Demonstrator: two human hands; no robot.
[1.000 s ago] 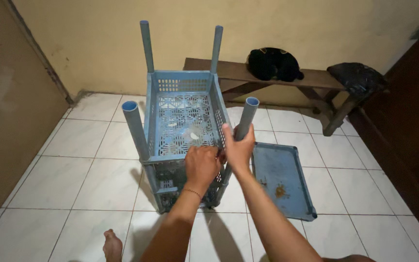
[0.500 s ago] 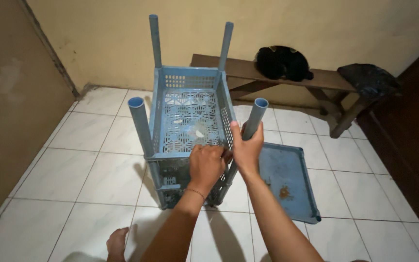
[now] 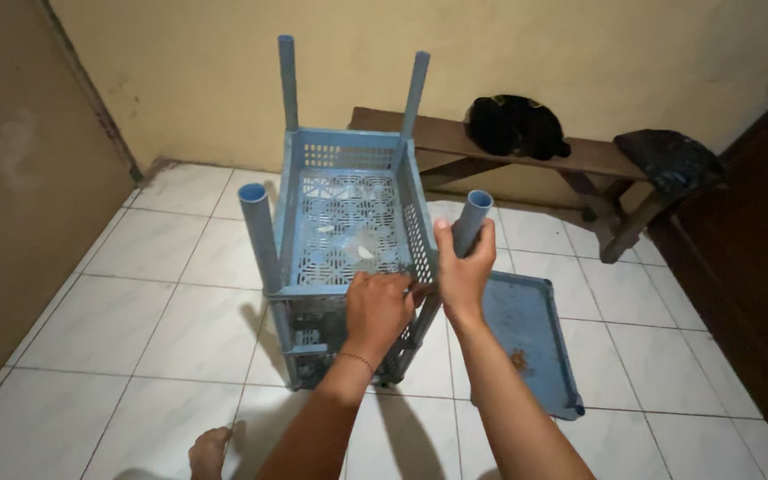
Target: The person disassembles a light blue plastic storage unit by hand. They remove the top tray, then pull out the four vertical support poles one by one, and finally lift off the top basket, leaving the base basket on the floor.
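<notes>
A blue plastic rack of perforated basket tiers (image 3: 348, 222) stands on the tiled floor, with several round blue tube legs sticking upward. My right hand (image 3: 464, 271) is wrapped around the near right tube leg (image 3: 470, 220), just below its open top. My left hand (image 3: 378, 307) grips the front rim of the upper basket, close beside the right hand. The near left tube leg (image 3: 260, 233) stands free.
A flat blue tray (image 3: 526, 338) with a brown stain lies on the floor right of the rack. A wooden bench (image 3: 580, 156) along the back wall carries a black bag (image 3: 513, 123). A bare foot (image 3: 209, 453) shows at the bottom edge.
My right hand has slid a little higher up the near right tube leg. The left hand stays on the basket rim. The view shifted slightly.
</notes>
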